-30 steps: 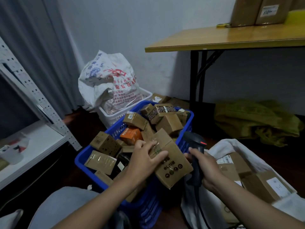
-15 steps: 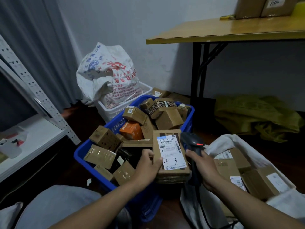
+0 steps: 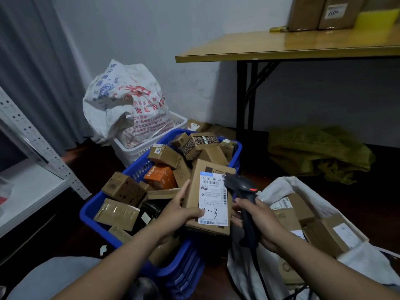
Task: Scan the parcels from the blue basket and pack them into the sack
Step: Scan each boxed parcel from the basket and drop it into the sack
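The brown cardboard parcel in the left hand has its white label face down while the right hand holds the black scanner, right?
No. The head view shows the white label facing up on the brown cardboard parcel; the left hand holds it, the right hand the black scanner.

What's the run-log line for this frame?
phase: scan | left hand: holds parcel, label up | right hand: grips scanner beside label | blue basket: many parcels inside | sack: several parcels inside
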